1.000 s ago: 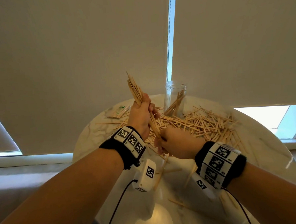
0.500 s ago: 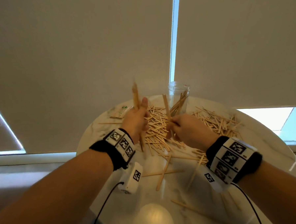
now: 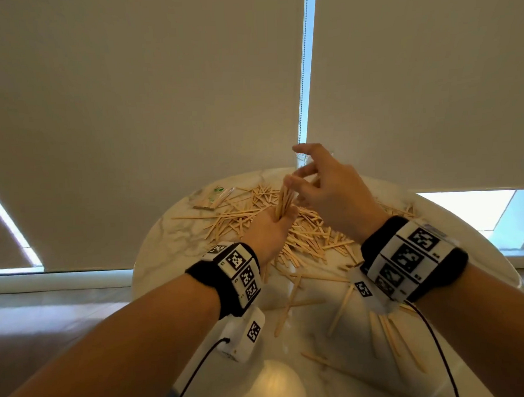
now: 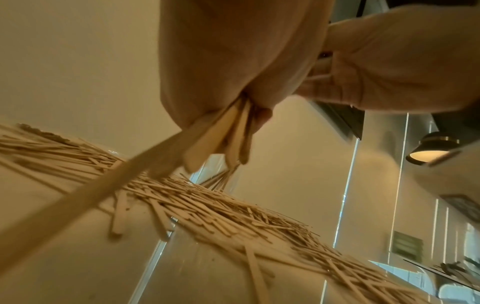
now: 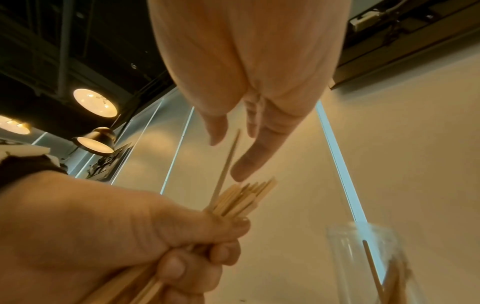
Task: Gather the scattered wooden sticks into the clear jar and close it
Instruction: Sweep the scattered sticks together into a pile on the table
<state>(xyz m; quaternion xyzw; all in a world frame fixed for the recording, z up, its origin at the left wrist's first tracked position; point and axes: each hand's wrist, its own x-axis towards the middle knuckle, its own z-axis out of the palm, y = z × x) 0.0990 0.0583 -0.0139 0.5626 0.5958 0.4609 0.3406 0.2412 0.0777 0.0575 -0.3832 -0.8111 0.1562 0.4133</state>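
Observation:
My left hand (image 3: 281,218) grips a bundle of wooden sticks (image 3: 283,198) upright over the middle of the round table. In the right wrist view its fingers and thumb curl round the bundle (image 5: 241,199). My right hand (image 3: 302,172) hovers over the bundle's top with straight fingers (image 5: 241,168) and holds nothing. One thin stick (image 5: 228,160) pokes up between its thumb and fingers. Many loose sticks (image 3: 311,235) lie scattered on the table. The clear jar (image 5: 363,257) stands open at the back with a few sticks inside, mostly hidden behind my right hand in the head view.
The marble table (image 3: 172,242) ends close behind the jar, in front of window blinds. A small clear wrapper (image 3: 213,196) lies at the back left. Stray sticks (image 3: 290,306) lie near the front edge by my wrists.
My right hand has let go of the few sticks it pinched, opened, and moved over the bundle's top. My left hand has brought the bundle right, toward the table's middle.

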